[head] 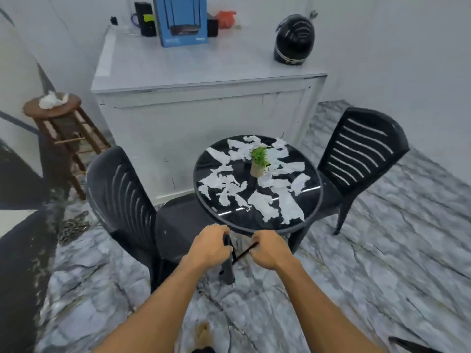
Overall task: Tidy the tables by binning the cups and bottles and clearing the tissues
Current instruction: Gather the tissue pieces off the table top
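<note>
Several torn white tissues (262,205) lie spread over a round black glass table (254,226), around a small potted green plant (259,159) at its centre. Both hands are just in front of the table's near edge, below its top. My left hand (211,244) is closed around a dark, long rolled object (228,271) that hangs down toward the floor. My right hand (270,248) pinches a thin black strip (244,253) that runs from that object. What the dark object is cannot be told. More crumpled tissue (52,100) sits on a wooden stool (51,113) at the far left.
Two black plastic chairs flank the table, one on the left (122,189) and one on the right (356,149). Behind it stands a white cabinet (204,72) carrying a blue router box (182,20) and a black helmet (294,39). The floor is marble-patterned.
</note>
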Available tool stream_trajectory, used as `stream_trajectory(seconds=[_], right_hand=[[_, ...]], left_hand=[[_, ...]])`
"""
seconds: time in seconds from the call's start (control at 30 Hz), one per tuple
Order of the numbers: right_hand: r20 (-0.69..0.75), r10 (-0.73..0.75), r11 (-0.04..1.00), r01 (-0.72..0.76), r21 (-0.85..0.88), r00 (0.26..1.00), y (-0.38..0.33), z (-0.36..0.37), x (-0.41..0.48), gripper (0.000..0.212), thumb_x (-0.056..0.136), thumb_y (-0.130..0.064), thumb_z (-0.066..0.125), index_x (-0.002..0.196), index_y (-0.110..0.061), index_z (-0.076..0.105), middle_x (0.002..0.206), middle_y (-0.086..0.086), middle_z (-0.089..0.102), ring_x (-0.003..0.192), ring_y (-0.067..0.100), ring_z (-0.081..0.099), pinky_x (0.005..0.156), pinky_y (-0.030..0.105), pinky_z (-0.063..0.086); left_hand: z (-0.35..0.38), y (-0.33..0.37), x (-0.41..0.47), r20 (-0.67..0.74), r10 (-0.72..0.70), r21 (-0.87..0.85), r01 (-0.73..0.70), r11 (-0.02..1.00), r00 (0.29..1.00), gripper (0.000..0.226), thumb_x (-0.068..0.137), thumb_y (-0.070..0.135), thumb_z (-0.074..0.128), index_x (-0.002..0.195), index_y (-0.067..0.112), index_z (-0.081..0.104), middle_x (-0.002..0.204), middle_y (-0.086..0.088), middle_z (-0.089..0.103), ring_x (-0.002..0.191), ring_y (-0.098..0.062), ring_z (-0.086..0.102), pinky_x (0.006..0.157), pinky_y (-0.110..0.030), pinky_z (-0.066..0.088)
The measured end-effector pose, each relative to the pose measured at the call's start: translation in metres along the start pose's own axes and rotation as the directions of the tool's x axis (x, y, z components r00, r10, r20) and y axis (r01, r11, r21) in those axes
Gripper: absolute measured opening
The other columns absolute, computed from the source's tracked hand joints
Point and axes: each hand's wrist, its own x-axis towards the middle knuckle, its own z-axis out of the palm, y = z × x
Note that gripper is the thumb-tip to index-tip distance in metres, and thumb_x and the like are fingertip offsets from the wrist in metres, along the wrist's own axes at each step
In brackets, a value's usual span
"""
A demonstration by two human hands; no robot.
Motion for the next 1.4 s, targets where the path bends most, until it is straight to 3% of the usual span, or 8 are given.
stream_trajectory(seconds=[0.23,0.43,0.6,0.77,1.03,1.27,1.33,1.4], right_hand=[[-0.037,0.072,0.997,-0.071,0.015,0.997,0.024,-0.014,0.053,0.024,0.082,-0.022,0.059,0.104,-0.019,0.066,0.100,0.001,0.067,0.088,0.023,0.063,0.076,0.034,0.054],[-0.043,0.115,0.991,-0.112,0.069,0.992,0.025,-0.016,0.118,0.040,0.087,-0.027,0.062,0.127,-0.021,0.062,0.126,0.001,0.064,0.113,0.022,0.061,0.094,0.034,0.050],[-0.070,0.148,0.986,-0.142,0.082,0.986,0.033,-0.011,0.147,0.034,0.087,-0.019,0.059,0.120,-0.020,0.064,0.124,-0.001,0.062,0.110,0.021,0.060,0.092,0.035,0.050],[-0.140,0.221,0.967,-0.197,0.162,0.965,0.054,-0.015,0.164,0.038,0.090,-0.013,0.057,0.127,-0.021,0.059,0.135,-0.005,0.053,0.115,0.015,0.056,0.096,0.030,0.045],[-0.108,0.223,0.972,-0.212,0.102,0.969,0.116,-0.037,0.197,0.043,0.079,-0.002,0.054,0.114,-0.023,0.069,0.118,-0.006,0.063,0.108,0.018,0.059,0.086,0.029,0.052],[0.023,0.124,0.988,-0.126,0.094,0.992,0.163,-0.034,0.221,0.060,0.085,0.001,0.059,0.142,-0.016,0.049,0.134,0.001,0.052,0.124,0.020,0.047,0.100,0.028,0.045],[0.028,0.098,0.990,-0.101,0.102,0.995,0.169,-0.036,0.229,0.063,0.085,0.004,0.056,0.144,-0.015,0.045,0.120,0.004,0.055,0.112,0.020,0.053,0.090,0.025,0.046],[0.033,0.081,0.994,-0.083,0.077,0.996,0.175,-0.036,0.235,0.047,0.083,0.007,0.054,0.126,-0.011,0.057,0.100,0.001,0.050,0.091,0.016,0.052,0.075,0.022,0.044]], left_hand=[[0.007,0.011,0.070,0.079,0.052,0.038,-0.056,0.998,0.995,0.034,0.085,0.029,0.062,0.119,0.024,0.059,0.109,0.007,0.054,0.104,-0.020,0.055,0.078,-0.033,0.044],[-0.005,-0.010,0.130,0.037,0.002,-0.030,-0.001,1.000,0.999,0.047,0.089,0.030,0.063,0.135,0.022,0.055,0.136,0.003,0.055,0.125,-0.019,0.052,0.101,-0.038,0.045],[-0.007,-0.020,0.169,-0.010,-0.013,-0.033,0.013,0.999,1.000,0.035,0.091,0.024,0.061,0.125,0.018,0.061,0.128,0.001,0.061,0.117,-0.019,0.055,0.090,-0.031,0.043],[0.012,0.002,0.197,0.041,0.022,-0.089,-0.018,0.996,0.999,0.043,0.093,0.030,0.063,0.134,0.019,0.055,0.133,0.000,0.057,0.124,-0.019,0.052,0.102,-0.033,0.043],[0.060,0.062,0.236,0.124,0.038,-0.041,-0.033,0.999,0.992,0.060,0.091,0.039,0.067,0.142,0.016,0.044,0.142,-0.002,0.045,0.135,-0.022,0.036,0.108,-0.037,0.038],[0.084,0.076,0.240,0.101,-0.105,0.043,0.101,0.994,0.989,0.048,0.092,0.005,0.050,0.139,0.016,0.049,0.113,-0.006,0.065,0.108,-0.025,0.058,0.090,-0.036,0.050],[0.085,0.078,0.238,0.023,-0.114,0.017,0.114,0.993,0.993,0.035,0.093,0.009,0.050,0.125,0.013,0.061,0.103,-0.005,0.067,0.102,-0.025,0.060,0.084,-0.036,0.051],[0.082,0.081,0.237,-0.065,-0.102,0.022,0.104,0.994,0.993,0.017,0.094,0.015,0.050,0.101,0.011,0.065,0.086,0.000,0.063,0.091,-0.024,0.058,0.076,-0.037,0.049]])
